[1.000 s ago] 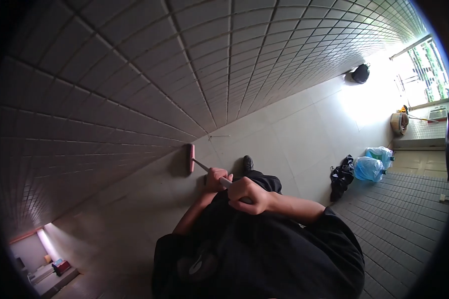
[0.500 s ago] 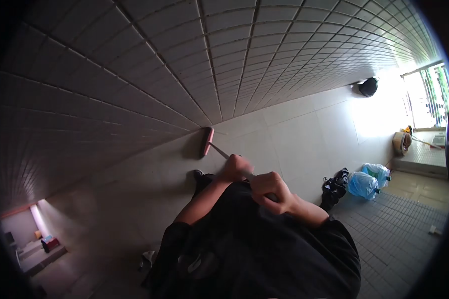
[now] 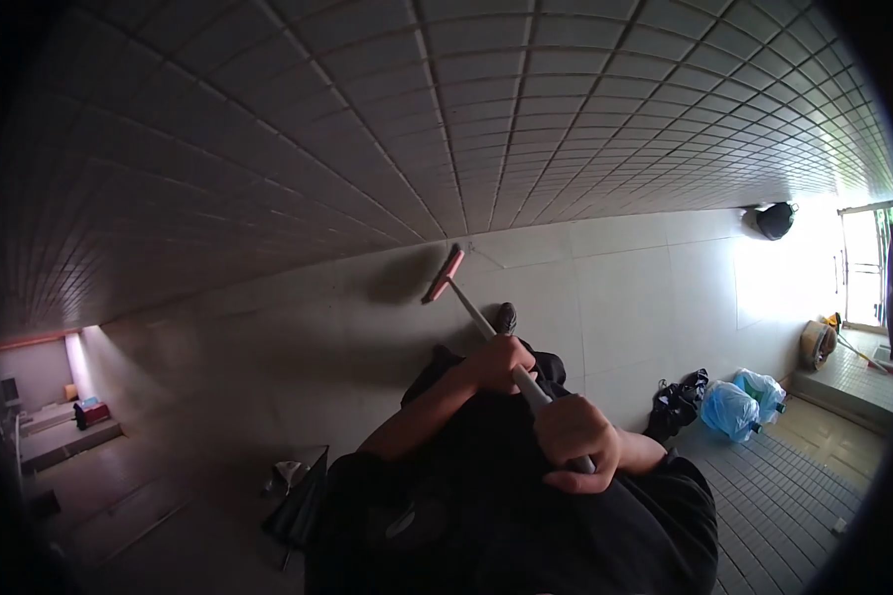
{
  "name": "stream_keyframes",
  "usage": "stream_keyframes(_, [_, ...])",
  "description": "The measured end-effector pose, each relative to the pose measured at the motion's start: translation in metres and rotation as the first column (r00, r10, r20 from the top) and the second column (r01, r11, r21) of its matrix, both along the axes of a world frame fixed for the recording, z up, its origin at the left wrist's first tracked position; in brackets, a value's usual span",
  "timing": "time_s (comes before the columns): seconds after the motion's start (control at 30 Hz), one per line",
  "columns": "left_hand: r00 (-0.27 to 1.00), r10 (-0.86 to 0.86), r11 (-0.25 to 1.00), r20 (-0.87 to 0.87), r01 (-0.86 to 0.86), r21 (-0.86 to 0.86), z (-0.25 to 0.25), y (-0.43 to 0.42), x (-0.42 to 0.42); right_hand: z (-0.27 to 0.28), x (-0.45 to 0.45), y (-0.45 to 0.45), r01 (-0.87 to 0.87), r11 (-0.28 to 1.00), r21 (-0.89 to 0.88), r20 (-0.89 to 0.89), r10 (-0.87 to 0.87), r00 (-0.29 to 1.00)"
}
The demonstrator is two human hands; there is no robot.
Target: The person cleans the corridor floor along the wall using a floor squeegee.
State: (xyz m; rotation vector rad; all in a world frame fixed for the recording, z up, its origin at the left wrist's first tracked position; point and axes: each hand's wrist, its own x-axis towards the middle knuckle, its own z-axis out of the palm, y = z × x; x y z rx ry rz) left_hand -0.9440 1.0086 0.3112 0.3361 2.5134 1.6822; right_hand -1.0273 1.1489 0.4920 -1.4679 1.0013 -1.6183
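Observation:
A broom with a light grey handle and a narrow pink-red head stands out in front of me, its head on the pale floor close to the tiled wall. My left hand is wrapped around the middle of the handle. Nearer my body, my right hand grips the upper end, and the handle's tip pokes out below it. One dark shoe shows beside the handle. The head's bristles are hard to make out.
Blue plastic-wrapped bottles and a black bag lie to the right. Farther off are a round tan container and a black bundle by the wall. At the lower left is a dark folded object.
The broom head has shifted right along the wall base and tilted. Both hands have moved right and lower in view, and a shoe now shows ahead of me. My view has turned slightly.

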Motion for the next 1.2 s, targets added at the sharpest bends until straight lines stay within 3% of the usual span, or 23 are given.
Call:
stream_keyframes(0.13, [0.998, 0.04, 0.998, 0.046, -0.038, -0.055, -0.006, -0.02, 0.055, -0.011, 0.034, -0.025, -0.083, 0.997, -0.008, 0.042, 0.083, 0.996])
stream_keyframes(0.37, [0.945, 0.317, 0.941, 0.078, -0.304, -0.147, -0.044, -0.058, 0.155, -0.055, 0.082, -0.084, -0.248, 0.969, -0.01, 0.096, 0.248, 0.964])
stream_keyframes(0.5, [0.882, 0.471, 0.876, 0.031, -0.463, -0.134, -0.056, -0.078, 0.205, -0.082, 0.121, -0.114, -0.298, 0.955, 0.009, 0.099, 0.295, 0.95])
stream_keyframes(0.67, [0.836, 0.541, 0.839, 0.093, -0.53, -0.122, -0.071, -0.078, 0.255, -0.101, 0.165, -0.133, -0.407, 0.911, 0.068, 0.049, 0.404, 0.913])
stream_keyframes(0.93, [0.797, 0.602, 0.789, -0.051, -0.603, -0.116, -0.091, -0.073, 0.257, -0.099, 0.173, -0.133, -0.399, 0.91, 0.113, 0.042, 0.396, 0.917])
stream_keyframes(1.2, [0.792, 0.559, 0.824, -0.248, -0.565, 0.053, -0.084, -0.067, 0.205, -0.055, 0.15, -0.129, -0.303, 0.939, 0.161, -0.072, 0.317, 0.946])
